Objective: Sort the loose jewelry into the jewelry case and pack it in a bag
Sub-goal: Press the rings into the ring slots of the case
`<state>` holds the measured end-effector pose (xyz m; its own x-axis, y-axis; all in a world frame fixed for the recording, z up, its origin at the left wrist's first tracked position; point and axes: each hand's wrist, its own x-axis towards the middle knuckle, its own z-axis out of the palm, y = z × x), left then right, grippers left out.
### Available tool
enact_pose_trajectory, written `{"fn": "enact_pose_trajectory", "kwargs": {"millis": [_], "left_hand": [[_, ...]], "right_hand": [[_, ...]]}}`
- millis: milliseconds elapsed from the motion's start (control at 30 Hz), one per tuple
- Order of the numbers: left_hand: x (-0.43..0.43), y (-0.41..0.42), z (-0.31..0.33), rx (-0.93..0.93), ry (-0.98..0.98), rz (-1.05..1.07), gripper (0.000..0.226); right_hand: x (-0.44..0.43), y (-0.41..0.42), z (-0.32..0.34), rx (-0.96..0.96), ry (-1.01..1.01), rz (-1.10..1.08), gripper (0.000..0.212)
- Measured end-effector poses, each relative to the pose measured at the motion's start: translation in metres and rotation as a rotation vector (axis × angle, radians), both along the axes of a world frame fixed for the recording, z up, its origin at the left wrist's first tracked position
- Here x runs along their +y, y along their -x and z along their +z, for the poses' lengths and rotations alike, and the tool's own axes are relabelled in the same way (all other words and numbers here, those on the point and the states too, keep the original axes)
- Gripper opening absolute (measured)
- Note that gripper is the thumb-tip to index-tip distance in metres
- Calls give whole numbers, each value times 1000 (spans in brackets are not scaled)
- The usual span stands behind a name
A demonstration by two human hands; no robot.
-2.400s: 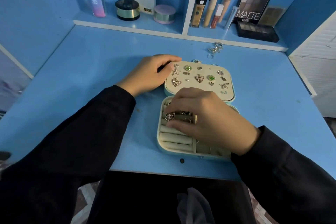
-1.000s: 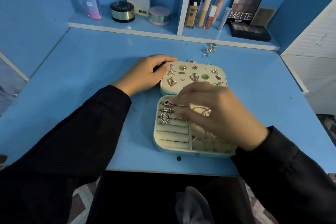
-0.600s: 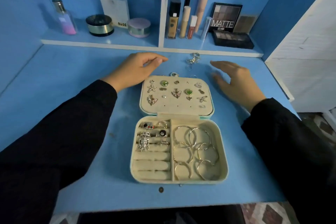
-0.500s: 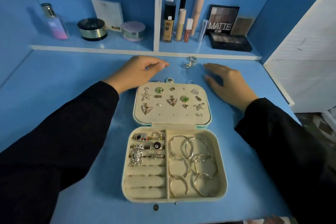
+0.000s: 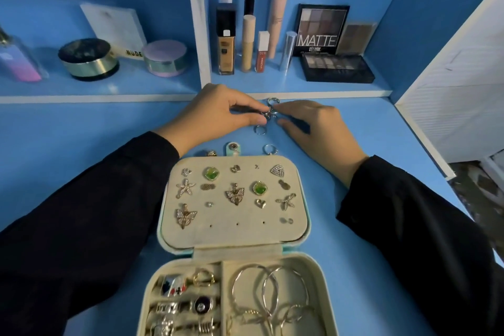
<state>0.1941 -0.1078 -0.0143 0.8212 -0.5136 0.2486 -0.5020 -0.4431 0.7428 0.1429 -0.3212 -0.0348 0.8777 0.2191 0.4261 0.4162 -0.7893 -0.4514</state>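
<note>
Blue desk (image 5: pixel 81 144), work surface. Jewelry case (image 5: pixel 237 234), laid open flat at the near edge, presumably for filling; earrings in lid, rings and hoops in tray. Left hand (image 5: pixel 215 117), pinching tangled loose jewelry (image 5: pixel 268 113) beyond the case. Right hand (image 5: pixel 313 128), fingertips at same tangle, likely separating pieces; grip not discernible. Stray ring (image 5: pixel 260 129) just beside.

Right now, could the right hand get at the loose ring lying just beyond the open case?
Probably yes: the ring lies bare on the desk near the right hand, nothing between them.
</note>
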Motion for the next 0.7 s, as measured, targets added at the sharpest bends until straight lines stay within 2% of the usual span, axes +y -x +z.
{"fn": "enact_pose_trajectory", "kwargs": {"millis": [300, 467, 567, 700], "left_hand": [[-1, -7, -4, -72, 0, -5, 17], [0, -5, -6, 14, 71, -23, 14], [2, -1, -3, 122, 142, -25, 11], [6, 5, 6, 183, 247, -8, 9]], "right_hand": [[-1, -3, -1, -56, -75, -44, 13], [-3, -1, 0, -67, -127, -59, 4], [-3, 2, 3, 14, -247, -91, 4], [-1, 10, 13, 192, -546, -121, 3]]}}
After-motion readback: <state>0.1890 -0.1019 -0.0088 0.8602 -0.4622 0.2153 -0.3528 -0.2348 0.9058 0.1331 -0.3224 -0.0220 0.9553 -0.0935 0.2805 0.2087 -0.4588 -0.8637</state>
